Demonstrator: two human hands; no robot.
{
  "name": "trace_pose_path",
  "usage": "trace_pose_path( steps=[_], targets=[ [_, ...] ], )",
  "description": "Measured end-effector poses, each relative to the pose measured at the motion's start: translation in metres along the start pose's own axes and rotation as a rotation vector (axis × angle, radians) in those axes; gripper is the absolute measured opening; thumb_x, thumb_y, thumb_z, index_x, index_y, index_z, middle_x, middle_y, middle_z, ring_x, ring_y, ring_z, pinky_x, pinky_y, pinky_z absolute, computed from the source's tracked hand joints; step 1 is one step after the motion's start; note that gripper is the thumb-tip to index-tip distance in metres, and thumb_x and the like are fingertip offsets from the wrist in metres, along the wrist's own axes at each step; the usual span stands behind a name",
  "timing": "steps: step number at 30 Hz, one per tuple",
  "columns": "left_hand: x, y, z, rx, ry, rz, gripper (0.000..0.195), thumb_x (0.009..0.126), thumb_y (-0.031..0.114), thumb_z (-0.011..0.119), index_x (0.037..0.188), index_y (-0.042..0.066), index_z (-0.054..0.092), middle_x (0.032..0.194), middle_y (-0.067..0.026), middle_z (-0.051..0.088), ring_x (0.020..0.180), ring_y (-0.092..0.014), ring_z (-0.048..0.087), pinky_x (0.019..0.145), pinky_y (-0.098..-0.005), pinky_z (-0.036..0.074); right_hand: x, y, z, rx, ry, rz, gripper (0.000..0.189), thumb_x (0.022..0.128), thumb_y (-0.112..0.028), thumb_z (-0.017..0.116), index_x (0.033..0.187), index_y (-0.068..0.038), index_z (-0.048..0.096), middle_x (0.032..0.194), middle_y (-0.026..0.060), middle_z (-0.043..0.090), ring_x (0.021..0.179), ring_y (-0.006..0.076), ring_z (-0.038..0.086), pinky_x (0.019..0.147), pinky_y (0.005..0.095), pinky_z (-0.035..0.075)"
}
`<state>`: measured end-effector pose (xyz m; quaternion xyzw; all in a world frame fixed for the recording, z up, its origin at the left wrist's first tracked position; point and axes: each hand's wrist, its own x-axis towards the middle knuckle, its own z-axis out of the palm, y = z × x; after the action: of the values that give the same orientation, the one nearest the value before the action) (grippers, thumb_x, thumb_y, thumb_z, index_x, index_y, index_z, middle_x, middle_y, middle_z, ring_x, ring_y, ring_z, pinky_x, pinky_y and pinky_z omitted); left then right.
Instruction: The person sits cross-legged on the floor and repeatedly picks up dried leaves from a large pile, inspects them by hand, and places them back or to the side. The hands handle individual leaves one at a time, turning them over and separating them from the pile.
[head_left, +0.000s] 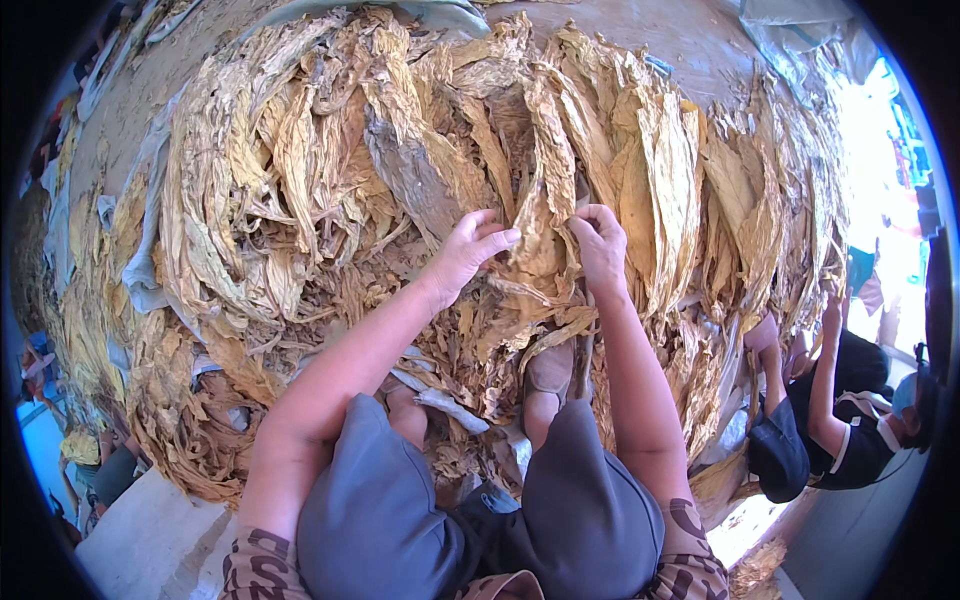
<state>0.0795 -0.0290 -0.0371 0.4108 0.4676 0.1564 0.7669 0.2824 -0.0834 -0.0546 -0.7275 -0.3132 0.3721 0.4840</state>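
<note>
Dried tobacco leaves (660, 195), yellow to brown, lie in long bundles in front of me. My left hand (471, 253) is over the pile, thumb stretched out beside a crinkled leaf (551, 157); whether it grips anything cannot be told. On the other side of that leaf, my right hand (602, 241) has thumb and forefinger pinched at a leaf edge; the exact hold is hard to see. A greyish-brown leaf (412, 169) lies beyond my left hand. Curled leaf pieces (487, 345) are heaped below both hands, around my feet.
A co-worker (847, 427) in dark clothes sits at the right, hands at the leaves. Other people are partly visible at the far left. Plastic sheeting (146, 262) runs along the left of the pile, and more (795, 37) lies at the upper right. My knees are close below my hands.
</note>
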Motion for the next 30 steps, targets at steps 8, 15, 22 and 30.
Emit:
trace_pose_path(
  steps=[8,15,22,30],
  targets=[
    [-0.006,0.035,-0.001,-0.133,0.206,0.171,0.039,0.084,0.010,0.060,0.118,-0.005,0.048,0.104,-0.0124,0.060,0.097,-0.020,0.058,0.092,-0.0324,0.044,-0.011,-0.068,0.019,0.303,-0.105,-0.099,0.016,0.081,0.003,0.057,0.094,-0.006,0.054,0.079,-0.0042,0.052,0.066,0.0024,0.046,0.058,0.0152,0.038],
    [-0.017,0.046,-0.040,-0.297,0.383,0.106,0.029,0.088,0.006,0.050,0.114,-0.005,0.046,0.097,-0.0140,0.061,0.083,-0.020,0.064,0.076,-0.0302,0.055,0.021,-0.060,-0.013,0.461,-0.063,-0.088,0.024,0.081,0.005,0.059,0.104,-0.003,0.058,0.082,-0.0010,0.056,0.073,0.0056,0.052,0.068,0.0170,0.044],
    [-0.010,0.024,-0.087,0.233,0.696,-0.041,0.059,0.085,0.015,0.055,0.133,-0.007,0.028,0.133,-0.0268,0.035,0.123,-0.031,0.040,0.107,-0.0423,0.029,0.010,-0.089,-0.009,-0.272,0.057,-0.501,0.020,0.081,0.001,0.058,0.100,-0.004,0.059,0.081,0.0014,0.057,0.070,0.0074,0.052,0.062,0.0220,0.047],
    [-0.026,0.065,-0.034,-0.349,0.081,0.180,0.056,0.081,0.021,0.066,0.127,0.001,0.039,0.116,-0.0118,0.053,0.105,-0.021,0.054,0.094,-0.0334,0.043,-0.044,-0.087,0.056,-0.614,-0.274,-1.103,0.021,0.073,0.004,0.060,0.093,-0.003,0.057,0.083,0.0080,0.055,0.074,0.0209,0.054,0.067,0.0331,0.047]
  ],
)
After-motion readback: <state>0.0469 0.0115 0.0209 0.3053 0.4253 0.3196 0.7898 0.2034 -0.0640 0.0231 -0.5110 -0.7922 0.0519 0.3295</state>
